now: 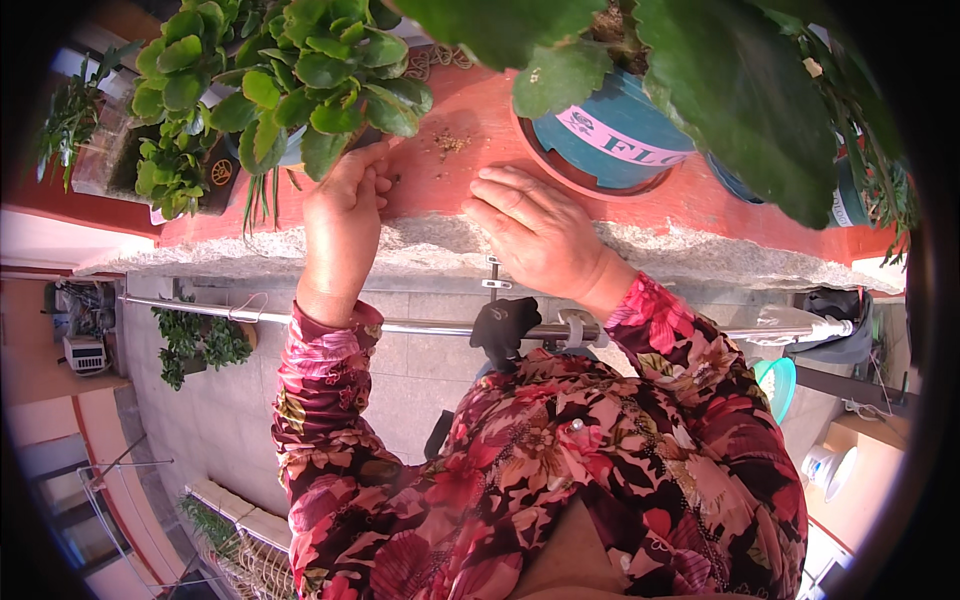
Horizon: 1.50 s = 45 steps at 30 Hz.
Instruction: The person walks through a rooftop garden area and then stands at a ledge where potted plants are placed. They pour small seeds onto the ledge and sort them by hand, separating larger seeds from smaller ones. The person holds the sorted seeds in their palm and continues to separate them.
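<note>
My left hand is at the front of a leafy green succulent. Its index finger reaches under the lower leaves, against a dark edge, and the other fingers are curled. Leaves hide what its fingertips touch. My right hand lies palm down over the edge of the red-painted ledge, fingers stretched and close to one another. Between the hands and a little behind them is a scatter of brown crumbs. A teal flowerpot with a pink printed band stands in a terracotta-coloured saucer, right of my right hand.
Large leaves overhang the ledge at right. A small dark pot stands at left. Below the ledge's rough stone front runs a metal pole with a black glove or cloth on it. A turquoise basin is lower right.
</note>
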Motion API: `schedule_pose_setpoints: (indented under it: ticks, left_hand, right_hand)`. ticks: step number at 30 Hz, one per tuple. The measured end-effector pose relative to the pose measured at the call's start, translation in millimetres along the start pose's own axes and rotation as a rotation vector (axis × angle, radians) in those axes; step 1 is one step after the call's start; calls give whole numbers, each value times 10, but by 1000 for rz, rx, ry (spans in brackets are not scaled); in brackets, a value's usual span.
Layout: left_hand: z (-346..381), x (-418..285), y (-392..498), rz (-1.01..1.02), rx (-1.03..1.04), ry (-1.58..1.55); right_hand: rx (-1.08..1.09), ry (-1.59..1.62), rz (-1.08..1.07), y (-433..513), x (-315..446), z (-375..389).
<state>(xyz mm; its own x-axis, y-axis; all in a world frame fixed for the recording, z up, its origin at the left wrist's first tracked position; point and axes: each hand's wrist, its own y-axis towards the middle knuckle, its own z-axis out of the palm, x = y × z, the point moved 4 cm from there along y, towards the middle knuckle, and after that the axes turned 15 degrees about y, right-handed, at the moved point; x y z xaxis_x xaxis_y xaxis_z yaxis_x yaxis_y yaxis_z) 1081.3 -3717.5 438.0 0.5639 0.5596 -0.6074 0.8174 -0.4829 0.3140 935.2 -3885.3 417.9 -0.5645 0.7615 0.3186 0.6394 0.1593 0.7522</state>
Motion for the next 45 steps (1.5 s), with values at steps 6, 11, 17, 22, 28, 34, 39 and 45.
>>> schedule_pose_setpoints:
  ticks: [6, 11, 17, 22, 28, 34, 39, 45]
  left_hand:
    - [-40, -89, -30, 200, -56, 369]
    - [81, -113, 45, 241, -21, 425]
    - [226, -68, 172, 115, -124, 147]
    - [343, -62, 144, -75, -4, -325]
    - [484, -293, -120, -271, 152, -1000]
    - [556, -411, -213, -247, 117, -1022]
    - [525, -420, -246, -198, 104, -888]
    - [501, -360, -292, -306, 135, -1002]
  right_hand:
    - [18, 39, 31, -10, -10, -5]
    - [-1, 8, 13, 3, -2, 6]
    - [40, 22, 41, -8, -5, -9]
    - [-51, 142, 110, 32, -23, -46]
    - [-392, 930, 736, 134, -175, 57]
    - [-382, 1287, 945, 214, -114, 124]
    - [-441, 1190, 935, 240, -134, 183]
    - [-476, 1264, 1104, 224, -196, 162]
